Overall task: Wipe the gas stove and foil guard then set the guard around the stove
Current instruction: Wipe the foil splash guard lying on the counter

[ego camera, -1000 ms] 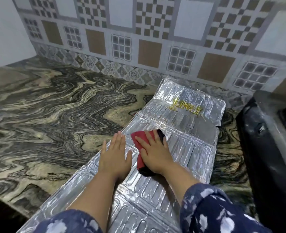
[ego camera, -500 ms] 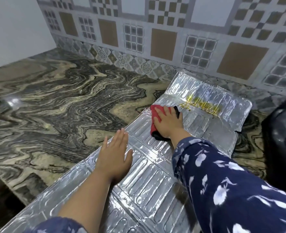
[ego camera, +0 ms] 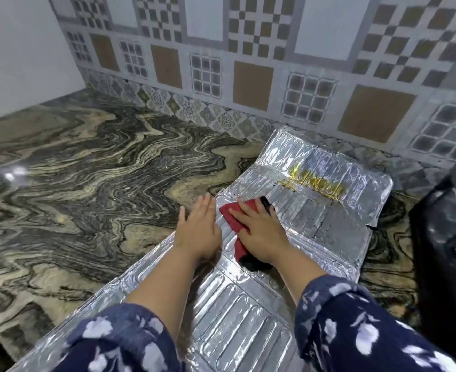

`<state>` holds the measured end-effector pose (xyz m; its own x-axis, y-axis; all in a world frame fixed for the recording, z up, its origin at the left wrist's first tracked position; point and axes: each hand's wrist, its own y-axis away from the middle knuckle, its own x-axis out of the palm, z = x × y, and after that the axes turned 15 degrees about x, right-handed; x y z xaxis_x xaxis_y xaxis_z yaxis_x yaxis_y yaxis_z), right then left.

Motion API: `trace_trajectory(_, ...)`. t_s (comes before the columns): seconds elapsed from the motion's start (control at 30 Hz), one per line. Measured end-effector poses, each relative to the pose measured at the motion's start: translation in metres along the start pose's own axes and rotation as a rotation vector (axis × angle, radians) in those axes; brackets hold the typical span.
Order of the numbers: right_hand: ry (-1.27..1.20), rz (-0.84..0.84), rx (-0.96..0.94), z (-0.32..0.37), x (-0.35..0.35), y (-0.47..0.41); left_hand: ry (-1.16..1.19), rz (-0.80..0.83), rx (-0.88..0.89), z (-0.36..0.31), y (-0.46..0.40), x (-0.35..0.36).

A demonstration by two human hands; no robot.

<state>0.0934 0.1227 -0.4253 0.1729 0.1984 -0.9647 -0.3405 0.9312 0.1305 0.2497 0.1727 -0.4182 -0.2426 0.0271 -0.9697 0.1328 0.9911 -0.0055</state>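
Note:
The ribbed silver foil guard (ego camera: 248, 312) lies flat on the marbled counter, running from the near edge up to the tiled wall. A yellow greasy stain (ego camera: 312, 182) marks its far panel. My right hand (ego camera: 261, 232) presses flat on a red and black cloth (ego camera: 233, 218) in the middle of the guard. My left hand (ego camera: 197, 229) lies flat with fingers spread on the guard's left edge, right beside the cloth. The black gas stove (ego camera: 447, 253) sits at the right edge of the view, partly cut off.
The swirled marble counter (ego camera: 87, 183) stretches to the left and back. A patterned tile backsplash (ego camera: 248, 76) stands behind, meeting a plain wall at the far left corner. The counter's front edge runs along the lower left.
My right hand pushed the cloth toward the stain, then drew back toward the guard's middle. My left hand slid forward along the left edge until it lies beside the cloth.

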Motion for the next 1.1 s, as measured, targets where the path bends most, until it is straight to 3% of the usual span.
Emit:
trace_trajectory(0.1, 0.039, -0.072, -0.008, -0.005, 0.004, -0.011, 0.008, 0.03, 0.052, -0.001, -0.036, -0.002)
trace_trajectory(0.5, 0.026, -0.025, 0.273, -0.027, -0.021, -0.101, -0.032, 0.091, 0.021, 0.008, -0.066, 0.009)
trace_trajectory(0.77, 0.0, -0.032, 0.518, -0.044, -0.02, -0.058, -0.017, 0.178, -0.022, 0.003, -0.07, 0.005)
trace_trajectory(0.93, -0.121, -0.052, 0.285, -0.02, -0.013, -0.041, 0.036, 0.171, -0.022, 0.002, -0.082, -0.002)
trace_trajectory(1.1, -0.006, 0.026, 0.096, -0.006, -0.011, -0.061, -0.011, 0.164, 0.005, 0.005, -0.079, 0.004)
